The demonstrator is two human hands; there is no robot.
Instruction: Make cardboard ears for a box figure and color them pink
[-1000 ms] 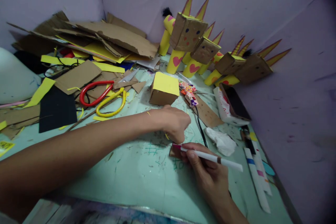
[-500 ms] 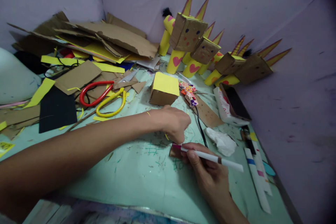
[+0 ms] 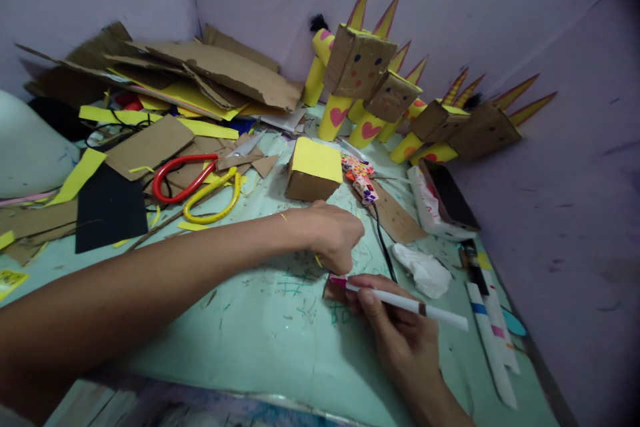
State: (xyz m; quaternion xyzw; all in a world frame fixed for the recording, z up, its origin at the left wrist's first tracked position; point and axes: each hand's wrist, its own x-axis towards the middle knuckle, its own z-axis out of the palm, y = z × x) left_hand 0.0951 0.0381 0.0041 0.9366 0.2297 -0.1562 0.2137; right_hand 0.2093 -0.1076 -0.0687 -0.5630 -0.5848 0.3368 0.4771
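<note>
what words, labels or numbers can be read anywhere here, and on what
No words or numbers can be read.
Green scribbles on the table: not legible as text.
Box figures: only drawn dots and pink hearts.
Marker in the right hand: no print readable.

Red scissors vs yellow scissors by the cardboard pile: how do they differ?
The red scissors have red handle loops and lie farther back, partly on cardboard scraps; the yellow scissors have yellow loops and lie nearer the left hand. Both lie flat, untouched, side by side, on the green table.
</note>
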